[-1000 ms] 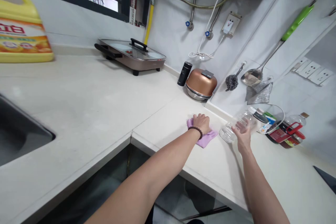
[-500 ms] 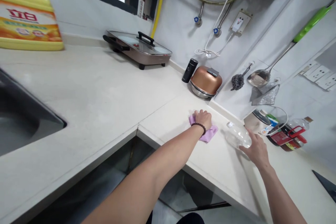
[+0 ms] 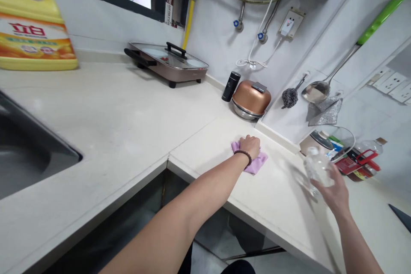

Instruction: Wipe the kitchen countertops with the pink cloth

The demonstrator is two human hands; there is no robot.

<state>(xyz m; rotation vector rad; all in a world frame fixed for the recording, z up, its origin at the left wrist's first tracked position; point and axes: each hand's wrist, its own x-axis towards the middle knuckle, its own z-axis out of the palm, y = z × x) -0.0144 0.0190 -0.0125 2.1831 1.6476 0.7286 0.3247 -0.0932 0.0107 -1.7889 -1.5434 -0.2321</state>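
Note:
A purple cloth lies bunched on the white countertop. My left hand, with a dark beaded bracelet at the wrist, is closed over it and presses it to the surface. Farther right, my right hand is wrapped around a clear plastic spray bottle or similar clear bottle, somewhat blurred. The bottle looks tilted, and whether its base touches the counter I cannot tell.
Behind the cloth stand a copper-coloured pot lid on a steel bowl and a black flask. Several bottles crowd the right wall. An electric pan, a yellow detergent jug and the sink are leftward.
My right hand has moved to the right with the clear bottle, which stands more upright now. The left hand and the purple cloth have hardly moved.

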